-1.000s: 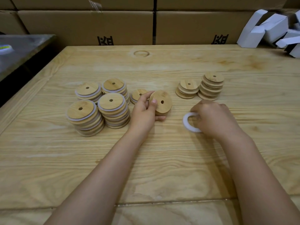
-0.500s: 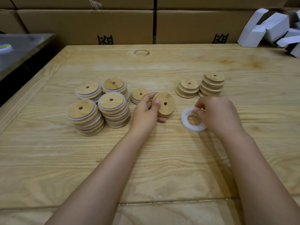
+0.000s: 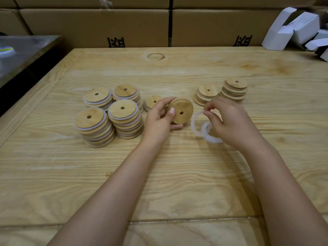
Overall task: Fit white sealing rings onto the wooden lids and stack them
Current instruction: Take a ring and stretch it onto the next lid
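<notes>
The left hand (image 3: 159, 121) gripped one wooden lid (image 3: 183, 111), tilted above the table (image 3: 159, 174). The right hand (image 3: 230, 123) pinched one white ring (image 3: 193, 124) beside it, over a second ring (image 3: 214, 140). Four ringed stacks (image 3: 124, 118) stood left; two bare stacks (image 3: 206, 95) stood right.

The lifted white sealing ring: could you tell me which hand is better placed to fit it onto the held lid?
Right. The right hand pinches the sealing ring just beside the wooden lid; the left hand is occupied gripping that tilted lid, so it probably only needs to steady it.
</notes>
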